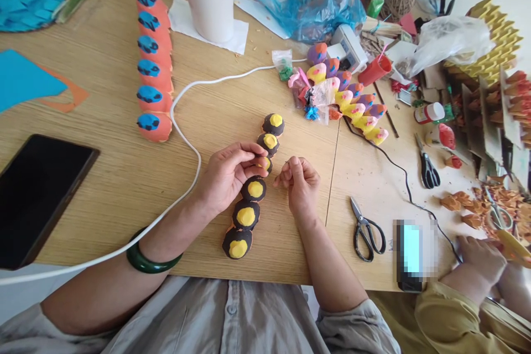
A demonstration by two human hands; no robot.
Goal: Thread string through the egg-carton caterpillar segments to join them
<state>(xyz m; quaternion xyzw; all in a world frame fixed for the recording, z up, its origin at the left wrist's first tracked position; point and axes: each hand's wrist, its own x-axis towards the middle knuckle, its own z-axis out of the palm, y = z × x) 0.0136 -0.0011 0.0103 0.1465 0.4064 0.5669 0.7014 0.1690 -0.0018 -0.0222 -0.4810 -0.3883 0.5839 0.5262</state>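
A strip of egg-carton cups (246,214), painted black with yellow tops and orange edges, lies lengthwise on the table in front of me. Over its middle is my left hand (234,174), thumb and fingertips pinched together; what they hold, if anything, is too small to make out. It partly covers one cup. Just right of the strip, my right hand (299,183) is closed in a pinch with a tiny dark tip showing at the thumb. I cannot tell what that is. A green bangle (152,257) circles my left wrist.
An orange strip with blue tops (154,66) lies left, near a white cable (199,157) and a tablet (41,193). To the right are scissors (365,229), a phone (410,257) and painted carton strips (352,102). A co-worker's hand (481,257) rests at far right.
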